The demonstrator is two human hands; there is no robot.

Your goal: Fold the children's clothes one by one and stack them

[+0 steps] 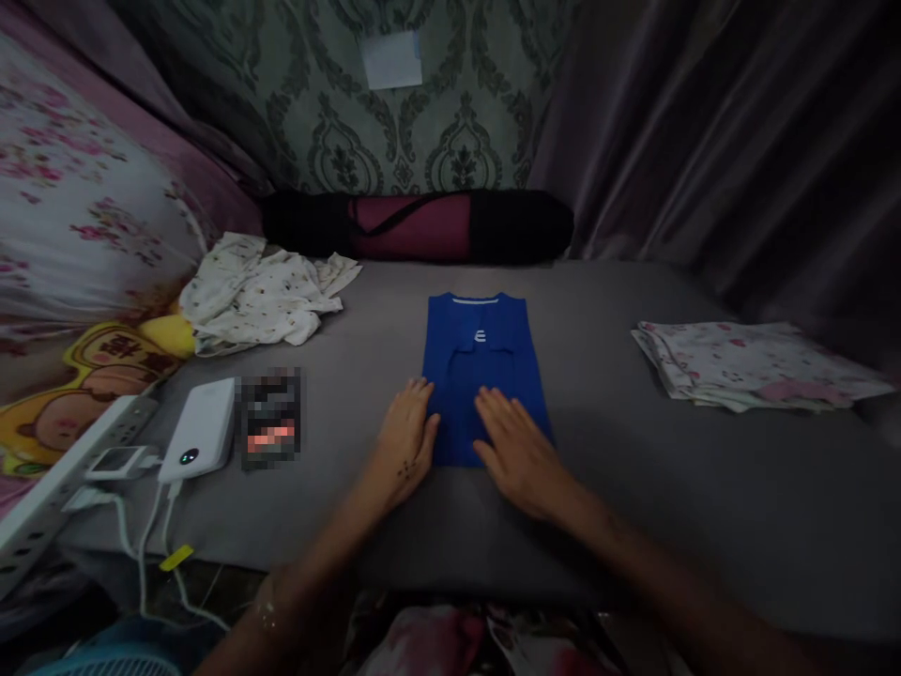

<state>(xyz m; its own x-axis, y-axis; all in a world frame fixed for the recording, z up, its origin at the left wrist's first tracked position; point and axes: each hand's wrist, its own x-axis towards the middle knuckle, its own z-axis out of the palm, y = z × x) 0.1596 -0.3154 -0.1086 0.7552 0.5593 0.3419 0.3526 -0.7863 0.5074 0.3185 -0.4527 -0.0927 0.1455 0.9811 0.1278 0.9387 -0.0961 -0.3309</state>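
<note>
A blue garment (485,380), folded into a neat upright rectangle with its neckline at the far end and a small white logo, lies flat on the grey surface (598,376). At its lower left edge rests my left hand (409,427), fingers extended and nothing held. My right hand (519,453) lies on the lower right part of the garment, palm down, with its fingers spread. The hem shows between the two hands.
Crumpled white patterned cloth (260,291) lies at the left, a folded floral stack (753,366) at the right. A white power bank (201,427) with cables and a power strip (70,469) sit near left. Behind is a black and maroon roll bag (415,225).
</note>
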